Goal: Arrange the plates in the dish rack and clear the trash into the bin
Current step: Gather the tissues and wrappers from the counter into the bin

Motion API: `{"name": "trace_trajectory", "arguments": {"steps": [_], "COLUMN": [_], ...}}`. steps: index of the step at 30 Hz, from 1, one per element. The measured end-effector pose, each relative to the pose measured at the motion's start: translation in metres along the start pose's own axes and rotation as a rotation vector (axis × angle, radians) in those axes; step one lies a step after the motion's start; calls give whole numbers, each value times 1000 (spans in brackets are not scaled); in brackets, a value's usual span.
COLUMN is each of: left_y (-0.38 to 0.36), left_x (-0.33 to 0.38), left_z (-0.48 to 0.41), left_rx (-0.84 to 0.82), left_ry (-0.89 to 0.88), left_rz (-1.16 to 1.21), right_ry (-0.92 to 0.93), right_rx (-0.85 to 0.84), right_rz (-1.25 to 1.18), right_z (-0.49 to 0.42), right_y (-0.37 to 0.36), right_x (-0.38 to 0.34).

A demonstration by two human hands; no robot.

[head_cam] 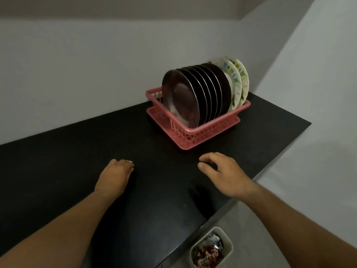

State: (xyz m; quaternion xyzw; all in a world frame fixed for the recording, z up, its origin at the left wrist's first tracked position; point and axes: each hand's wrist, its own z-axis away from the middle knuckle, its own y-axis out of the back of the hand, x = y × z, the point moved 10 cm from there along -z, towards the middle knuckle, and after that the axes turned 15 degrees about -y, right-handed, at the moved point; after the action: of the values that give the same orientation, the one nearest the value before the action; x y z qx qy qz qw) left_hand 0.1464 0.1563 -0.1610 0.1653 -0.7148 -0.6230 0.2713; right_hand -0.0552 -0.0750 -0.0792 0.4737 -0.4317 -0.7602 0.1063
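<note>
Both hands (116, 174) empty; plates (195, 93) fill rack (193, 130) (trash (207, 252) binned (228, 240)).

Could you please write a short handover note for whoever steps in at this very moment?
Left hand: over the black counter, fingers curled under, nothing visibly held.
Right hand: open above the counter, empty.
Plates: steel plates and patterned plates stand upright in the pink dish rack at the counter's far end.
Trash: wrappers lie in the bin on the floor below the counter edge.
Done, as far as visible: plates racked, trash binned; no loose plates or trash on the counter.
Left: probably nothing; check outside this view.
</note>
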Motion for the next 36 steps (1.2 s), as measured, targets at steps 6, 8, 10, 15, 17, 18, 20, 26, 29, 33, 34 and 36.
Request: {"name": "trace_trajectory", "arguments": {"steps": [6,8,10,15,17,18,20,26,29,33,34,36], "left_y": [1,8,29,63,59,57,53,57,53,27,18,1], "left_x": [-16,-9,10,87,123,140,177,245,269,309,320,342], "left_z": [5,5,-2,-16,-19,-21,-28,-42,-47,-46,-45,-43], "left_rx": [-91,-78,37,315,333,326,287,265,280,174,135,58], "left_ry": [155,222,256,342,369,358,293,219,236,268,260,212], "left_rz": [137,205,290,850,1091,1194,1343,1233,1122,1045,1036,992], "right_ry": [-17,-17,-26,-6,57,98,185,248,229,158,134,90], "right_rx": [5,0,-11,-27,14,44,108,213,231,207,191,144], "right_rz": [-53,-41,-39,-78,-115,-137,-160,-77,-83,-80,-69,-41], "right_z": [0,1,2,9,16,20,30,53,61,64,64,64], "right_y": [4,7,10,18,24,28,39,80,104,122,122,117], "right_x": [-9,-11,-11,-16,-25,-30,-36,-7,23,76,90,121]}}
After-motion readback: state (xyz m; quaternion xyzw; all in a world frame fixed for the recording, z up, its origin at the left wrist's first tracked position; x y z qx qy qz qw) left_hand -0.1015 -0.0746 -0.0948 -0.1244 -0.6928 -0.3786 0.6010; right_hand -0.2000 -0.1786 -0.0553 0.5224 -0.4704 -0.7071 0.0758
